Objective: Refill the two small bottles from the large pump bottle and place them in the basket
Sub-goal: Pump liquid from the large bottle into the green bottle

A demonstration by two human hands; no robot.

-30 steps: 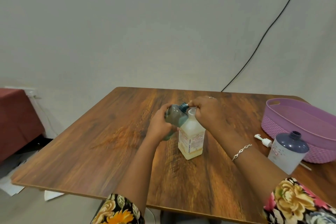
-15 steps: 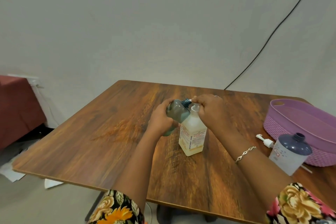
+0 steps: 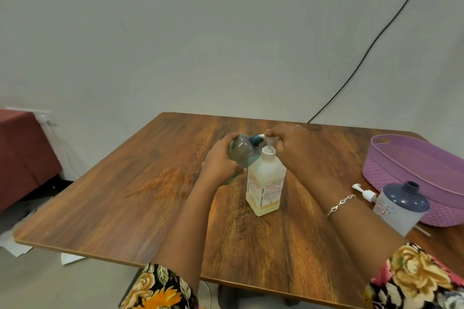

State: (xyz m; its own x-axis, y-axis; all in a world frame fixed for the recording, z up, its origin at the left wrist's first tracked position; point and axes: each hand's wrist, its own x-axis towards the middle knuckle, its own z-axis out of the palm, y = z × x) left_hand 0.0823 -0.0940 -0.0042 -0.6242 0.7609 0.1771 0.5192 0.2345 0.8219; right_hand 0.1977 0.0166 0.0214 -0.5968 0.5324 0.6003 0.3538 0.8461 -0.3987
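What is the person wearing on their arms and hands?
Both arms are bare up to flowery sleeves: the left sleeve is black with orange and cream flowers, the right sleeve has yellow flowers with pink. A thin silver chain bracelet circles the right wrist.

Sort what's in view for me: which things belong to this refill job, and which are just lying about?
Job: pump bottle, right hand on its pump; green bottle in left hand; blue-topped bottle, uncapped; loose pump top; basket.
Lying about: wall cable; red-covered furniture; papers on floor.
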